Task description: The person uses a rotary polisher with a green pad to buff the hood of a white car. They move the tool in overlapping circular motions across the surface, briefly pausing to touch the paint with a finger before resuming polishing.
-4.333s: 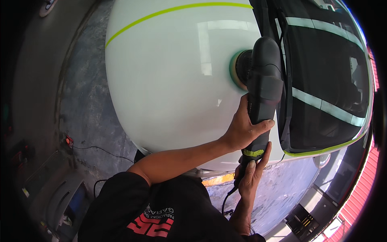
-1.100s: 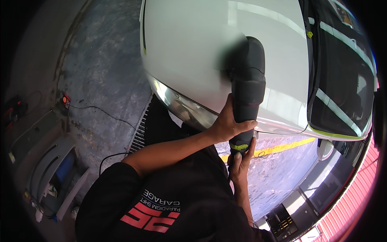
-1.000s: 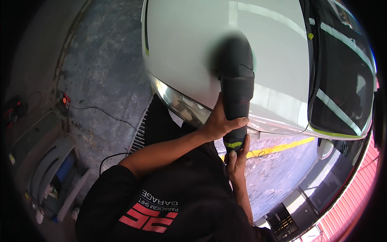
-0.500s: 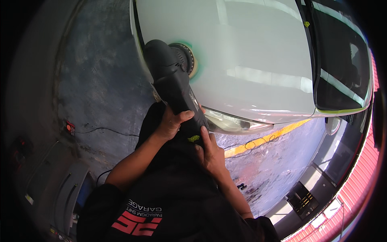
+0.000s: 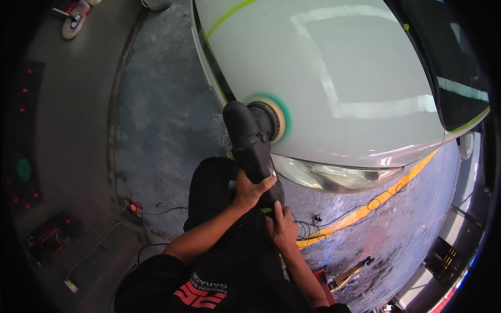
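Note:
A black electric polisher (image 5: 252, 148) lies across my front, its round pad (image 5: 280, 120) against the pale hood (image 5: 360, 68) of a car. The pad's rim is blurred into a green ring. My left hand (image 5: 250, 192) is closed around the polisher's body, thumb on top. Farther back on the handle, my right hand (image 5: 283, 229) grips with its thumb and fingers; part of its grasp is hidden by the tool. Just beyond the hood's near edge sits a clear headlight (image 5: 334, 176), close to the pad.
Green masking tape (image 5: 229, 17) runs along parts of the hood. A dark cable (image 5: 373, 203) loops over the yellow floor line (image 5: 339, 223) on the right. At left, a red-and-black tool (image 5: 55, 235) lies on the floor. A side mirror (image 5: 466, 146) juts out at far right.
The view has shifted, showing more floor at left. Against the hood, the polisher's pad has moved nearer to the headlight. Both hands keep their hold.

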### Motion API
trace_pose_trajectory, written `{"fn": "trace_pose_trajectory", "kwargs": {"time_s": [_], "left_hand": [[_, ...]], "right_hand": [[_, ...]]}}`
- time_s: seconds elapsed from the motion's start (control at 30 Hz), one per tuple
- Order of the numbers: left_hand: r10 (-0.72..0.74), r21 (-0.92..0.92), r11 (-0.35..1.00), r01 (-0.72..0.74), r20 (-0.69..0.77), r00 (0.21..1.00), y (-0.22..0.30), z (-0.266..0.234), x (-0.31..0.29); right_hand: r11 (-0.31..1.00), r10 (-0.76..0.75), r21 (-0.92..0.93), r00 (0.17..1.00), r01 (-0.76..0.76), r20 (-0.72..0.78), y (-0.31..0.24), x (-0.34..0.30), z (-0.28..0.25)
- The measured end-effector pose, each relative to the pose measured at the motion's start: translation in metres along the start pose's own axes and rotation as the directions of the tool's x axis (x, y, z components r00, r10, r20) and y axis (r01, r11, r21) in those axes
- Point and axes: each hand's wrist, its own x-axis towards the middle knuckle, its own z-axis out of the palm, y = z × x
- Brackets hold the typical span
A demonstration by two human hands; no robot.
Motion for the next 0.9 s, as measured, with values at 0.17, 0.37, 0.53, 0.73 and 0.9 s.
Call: {"fn": "trace_pose_trajectory", "kwargs": {"time_s": [0.17,0.37,0.53,0.73,0.9], "left_hand": [[0.005,0.113,0.994,-0.01,0.045,0.999,0.017,-0.065,0.056],[-0.049,0.099,0.995,0.034,0.157,0.986,0.069,-0.15,0.188],[-0.097,0.208,0.977,0.045,0.246,0.965,0.119,-0.19,0.279],[0.372,0.334,0.819,-0.466,0.308,0.875,0.101,-0.164,0.27],[0.641,0.374,0.442,-0.815,0.504,0.579,0.079,-0.132,0.23]], "right_hand": [[0.999,0.009,0.04,0.997,-0.006,-0.074,-0.037,0.056,0.06],[0.997,0.065,0.043,0.983,-0.058,-0.169,-0.103,0.194,0.126],[0.897,0.364,0.314,0.922,-0.31,-0.129,-0.161,0.303,0.15],[0.881,0.405,0.388,0.857,-0.272,-0.318,-0.156,0.273,0.186],[0.885,0.419,0.389,0.799,-0.254,-0.431,-0.137,0.184,0.201]]}}
